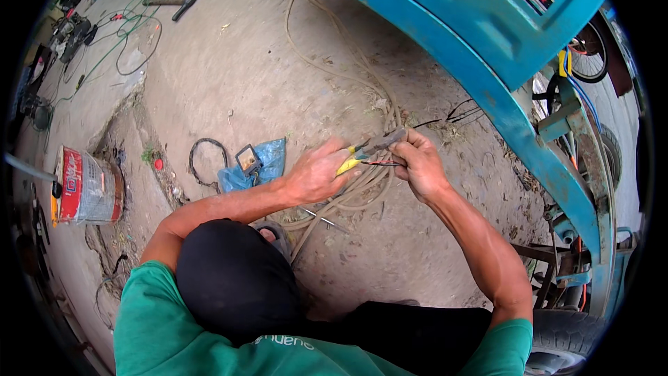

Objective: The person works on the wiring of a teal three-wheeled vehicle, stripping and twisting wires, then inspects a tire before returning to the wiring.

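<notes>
My left hand is closed round the yellow handles of a pair of pliers, whose dark jaws point at my right hand. With thumb and fingers pinched together, my right hand holds thin black and red wires close to the jaws. What exactly sits between the jaws is hidden by the fingers. Below both hands, a loose coil of beige hose or cable lies on the ground. Left of my left hand are a blue plastic bag and a small square-framed object on it.
A teal vehicle body curves along the right, above a tire. At the left stands a red and white bucket. A hammer and green cable lie farther off. A thin metal rod rests near my foot.
</notes>
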A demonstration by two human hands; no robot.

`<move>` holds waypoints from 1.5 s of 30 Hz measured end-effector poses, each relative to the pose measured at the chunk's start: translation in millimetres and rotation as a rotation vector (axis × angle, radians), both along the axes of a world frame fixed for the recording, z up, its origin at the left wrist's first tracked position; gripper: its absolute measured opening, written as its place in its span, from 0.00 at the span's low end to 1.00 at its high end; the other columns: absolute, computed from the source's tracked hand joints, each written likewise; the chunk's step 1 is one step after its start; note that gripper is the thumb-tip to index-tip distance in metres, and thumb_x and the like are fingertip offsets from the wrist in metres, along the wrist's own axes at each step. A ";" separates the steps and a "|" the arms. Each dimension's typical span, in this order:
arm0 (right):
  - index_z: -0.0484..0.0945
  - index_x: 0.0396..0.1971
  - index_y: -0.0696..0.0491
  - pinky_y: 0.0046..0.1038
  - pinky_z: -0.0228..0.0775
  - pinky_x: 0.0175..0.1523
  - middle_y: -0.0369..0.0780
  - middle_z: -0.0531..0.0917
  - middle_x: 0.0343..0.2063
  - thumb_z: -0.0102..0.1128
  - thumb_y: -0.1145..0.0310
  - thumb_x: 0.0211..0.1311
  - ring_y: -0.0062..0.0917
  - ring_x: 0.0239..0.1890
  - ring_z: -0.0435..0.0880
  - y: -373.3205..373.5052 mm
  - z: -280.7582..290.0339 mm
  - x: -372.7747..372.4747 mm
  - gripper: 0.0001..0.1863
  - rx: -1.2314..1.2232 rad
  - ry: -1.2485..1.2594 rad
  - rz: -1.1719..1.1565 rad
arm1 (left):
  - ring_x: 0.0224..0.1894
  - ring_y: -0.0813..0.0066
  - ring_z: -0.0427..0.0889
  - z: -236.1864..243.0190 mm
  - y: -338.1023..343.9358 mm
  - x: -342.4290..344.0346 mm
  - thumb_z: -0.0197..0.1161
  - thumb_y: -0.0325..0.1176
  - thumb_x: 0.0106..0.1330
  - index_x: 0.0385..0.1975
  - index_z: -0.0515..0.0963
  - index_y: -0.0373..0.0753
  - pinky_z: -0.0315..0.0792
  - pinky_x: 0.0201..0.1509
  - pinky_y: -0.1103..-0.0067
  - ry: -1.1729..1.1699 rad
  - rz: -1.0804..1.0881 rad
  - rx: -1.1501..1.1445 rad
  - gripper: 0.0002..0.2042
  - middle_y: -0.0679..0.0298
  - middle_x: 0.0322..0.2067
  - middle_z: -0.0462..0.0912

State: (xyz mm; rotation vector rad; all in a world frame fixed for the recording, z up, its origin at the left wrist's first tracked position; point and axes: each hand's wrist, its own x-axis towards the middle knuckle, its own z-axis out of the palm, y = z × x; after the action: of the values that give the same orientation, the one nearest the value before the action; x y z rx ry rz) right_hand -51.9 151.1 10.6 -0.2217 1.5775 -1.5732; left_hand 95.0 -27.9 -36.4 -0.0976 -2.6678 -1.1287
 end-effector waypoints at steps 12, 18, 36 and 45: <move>0.70 0.26 0.50 0.17 0.44 0.19 0.25 0.63 0.18 0.54 0.75 0.64 0.09 0.17 0.54 2.1 2.6 -1.9 0.07 -0.119 -0.159 0.005 | 0.36 0.54 0.74 -8.7 -6.0 -7.4 0.64 0.42 0.65 0.37 0.75 0.34 0.70 0.41 0.65 -0.115 -0.150 0.204 0.15 0.54 0.32 0.72; 0.71 0.28 0.51 0.18 0.45 0.19 0.25 0.62 0.17 0.54 0.75 0.64 0.09 0.17 0.53 2.3 5.9 -3.8 0.05 -0.110 -0.201 0.002 | 0.35 0.56 0.75 -7.6 -10.3 -11.9 0.61 0.47 0.67 0.38 0.75 0.34 0.70 0.41 0.66 -0.147 -0.225 0.274 0.19 0.54 0.30 0.72; 0.78 0.30 0.54 0.22 0.62 0.27 0.32 0.75 0.21 0.61 0.65 0.63 0.14 0.22 0.70 15.4 -3.2 -12.5 0.08 0.143 0.192 0.017 | 0.38 0.68 0.77 -12.4 -18.5 -18.4 0.64 0.47 0.67 0.47 0.76 0.35 0.73 0.45 0.70 -0.419 0.124 0.501 0.21 0.59 0.35 0.79; 0.80 0.34 0.57 0.26 0.70 0.36 0.34 0.79 0.25 0.61 0.62 0.64 0.17 0.29 0.76 3.1 -26.6 -12.7 0.12 0.140 0.247 0.154 | 0.49 0.47 0.77 -94.6 -88.3 -13.0 0.70 0.42 0.55 0.37 0.82 0.34 0.72 0.53 0.60 -0.526 0.338 -0.235 0.18 0.47 0.43 0.79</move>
State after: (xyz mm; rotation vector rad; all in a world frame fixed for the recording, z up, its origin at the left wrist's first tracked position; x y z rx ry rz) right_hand -64.6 154.2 -16.0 -0.4631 1.8068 -1.3497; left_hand 81.9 -116.2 -131.0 0.6719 -3.0885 -0.8123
